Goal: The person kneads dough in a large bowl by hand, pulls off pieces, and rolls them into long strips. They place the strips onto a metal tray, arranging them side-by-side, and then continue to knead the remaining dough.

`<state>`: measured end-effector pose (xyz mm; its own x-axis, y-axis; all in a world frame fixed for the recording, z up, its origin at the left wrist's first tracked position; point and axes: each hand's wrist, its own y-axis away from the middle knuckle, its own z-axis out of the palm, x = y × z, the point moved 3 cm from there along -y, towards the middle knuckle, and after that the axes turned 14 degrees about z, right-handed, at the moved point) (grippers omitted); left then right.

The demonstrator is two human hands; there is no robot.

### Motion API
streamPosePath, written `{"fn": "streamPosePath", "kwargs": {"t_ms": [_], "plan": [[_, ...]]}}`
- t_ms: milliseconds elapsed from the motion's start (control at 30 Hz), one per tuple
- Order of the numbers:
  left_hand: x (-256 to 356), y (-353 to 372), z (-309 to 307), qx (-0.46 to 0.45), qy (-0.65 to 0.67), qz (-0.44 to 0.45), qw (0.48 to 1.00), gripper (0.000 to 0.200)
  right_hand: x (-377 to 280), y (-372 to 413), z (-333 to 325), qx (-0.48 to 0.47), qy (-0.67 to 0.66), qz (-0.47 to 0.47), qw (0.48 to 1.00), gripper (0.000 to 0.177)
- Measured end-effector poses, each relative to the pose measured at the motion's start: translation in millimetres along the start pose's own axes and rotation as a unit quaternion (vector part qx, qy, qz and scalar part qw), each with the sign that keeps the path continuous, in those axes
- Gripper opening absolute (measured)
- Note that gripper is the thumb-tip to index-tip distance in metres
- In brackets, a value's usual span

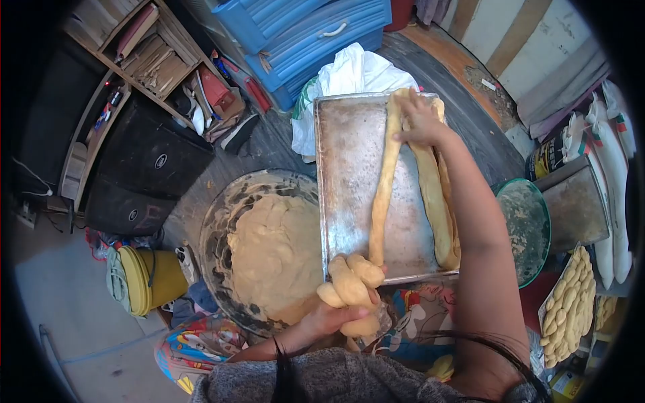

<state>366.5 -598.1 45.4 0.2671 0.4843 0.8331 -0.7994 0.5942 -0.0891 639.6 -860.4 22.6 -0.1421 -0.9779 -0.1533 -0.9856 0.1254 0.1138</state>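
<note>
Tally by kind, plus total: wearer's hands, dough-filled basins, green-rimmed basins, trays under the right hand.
Hands: 2 (left hand, right hand)
Dough-filled basin: 1
Green-rimmed basin: 1
Metal tray under right hand: 1
Total: 5

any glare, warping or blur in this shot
Head view: a pale bluish sheen on the metal tray, strongest toward its near end; head view: wide-angle distortion, with a black rounded border; head view: dim tones on the black boxes at left; head view: the right hand looks slightly soft, though motion blur is hard to confirm.
</note>
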Motion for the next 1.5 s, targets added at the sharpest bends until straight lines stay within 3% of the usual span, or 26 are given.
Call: {"fn": "streamPosePath", "kwargs": {"t_ms": [33, 200, 267, 333, 400, 433, 500, 533, 600, 700, 800, 933, 1000, 1033, 1067, 1133, 1200, 1300, 1400, 1433, 1500], "plan": [[-1, 0, 0, -0.008, -0.014, 0.028, 0.999, 0.029, 22, -10, 10, 0.061, -0.080, -0.046, 0.994, 0.070], [2, 1, 7, 0.034, 0.014, 0.005, 0.999, 0.029, 36, -13, 21, 0.065, -0.173, -0.031, 0.982, 0.055], [0, -1, 9, 0.043, 0.019, 0.014, 0.999, 0.029, 17, 7, 12, 0.120, 0.049, 0.022, 0.991, 0.056], [-5, 0, 10, 0.069, 0.018, 0.014, 0.997, 0.030, 12, 12, 11, 0.149, 0.065, 0.007, 0.987, 0.060], [-1, 4, 15, 0.085, 0.024, -0.015, 0.996, 0.030, 17, 16, -1, 0.200, 0.017, 0.117, 0.973, 0.068], [-1, 6, 16, 0.103, 0.030, -0.043, 0.993, 0.031, 21, 10, 1, 0.200, 0.017, 0.117, 0.973, 0.068], [-7, 9, 15, 0.121, 0.045, -0.052, 0.990, 0.031, 44, -14, 17, 0.087, -0.239, 0.228, 0.940, 0.074], [-9, 10, 14, 0.137, 0.059, -0.060, 0.987, 0.032, 52, -23, 28, 0.087, -0.239, 0.230, 0.939, 0.074], [-8, 11, 16, 0.144, 0.057, -0.078, 0.985, 0.032, 48, -31, 33, 0.122, -0.213, 0.062, 0.967, 0.074], [-6, 9, 18, 0.149, 0.040, -0.089, 0.984, 0.031, 37, -20, 19, 0.099, -0.111, 0.134, 0.980, 0.069], [-8, 11, 15, 0.153, 0.037, -0.098, 0.983, 0.032, 13, 6, -3, 0.166, -0.058, 0.060, 0.983, 0.063], [-8, 9, 16, 0.131, 0.016, -0.081, 0.988, 0.033, 12, -13, 13, 0.186, 0.027, 0.072, 0.979, 0.058], [-8, 9, 17, 0.123, 0.005, -0.068, 0.990, 0.033, -13, -5, 4, 0.241, -0.048, -0.049, 0.968, 0.053], [-8, 9, 18, 0.116, -0.003, -0.056, 0.992, 0.034, -23, 8, 0, 0.246, -0.073, -0.066, 0.964, 0.041], [-9, 9, 19, 0.115, -0.002, -0.056, 0.992, 0.034, -26, 4, 3, 0.246, -0.072, -0.065, 0.964, 0.041], [-9, 10, 22, 0.105, 0.028, -0.082, 0.991, 0.033, -25, -14, 25, 0.094, -0.100, -0.007, 0.990, 0.027], [-7, 9, 25, 0.082, 0.022, -0.081, 0.993, 0.033, -20, -22, 31, 0.149, -0.117, -0.004, 0.982, 0.020], [-9, 13, 26, 0.038, 0.000, -0.074, 0.997, 0.033, -4, -25, 25, 0.294, -0.352, 0.055, 0.887, 0.021], [-10, 12, 31, 0.026, -0.005, -0.070, 0.997, 0.033, -1, -27, 13, 0.315, -0.354, 0.059, 0.879, 0.023], [-11, 11, 33, 0.041, 0.007, -0.078, 0.996, 0.033, -1, -23, 11, 0.314, -0.352, 0.060, 0.880, 0.023], [-15, 10, 35, 0.044, 0.009, -0.085, 0.995, 0.032, -8, -14, 11, 0.328, -0.034, 0.077, 0.941, 0.024]]}}
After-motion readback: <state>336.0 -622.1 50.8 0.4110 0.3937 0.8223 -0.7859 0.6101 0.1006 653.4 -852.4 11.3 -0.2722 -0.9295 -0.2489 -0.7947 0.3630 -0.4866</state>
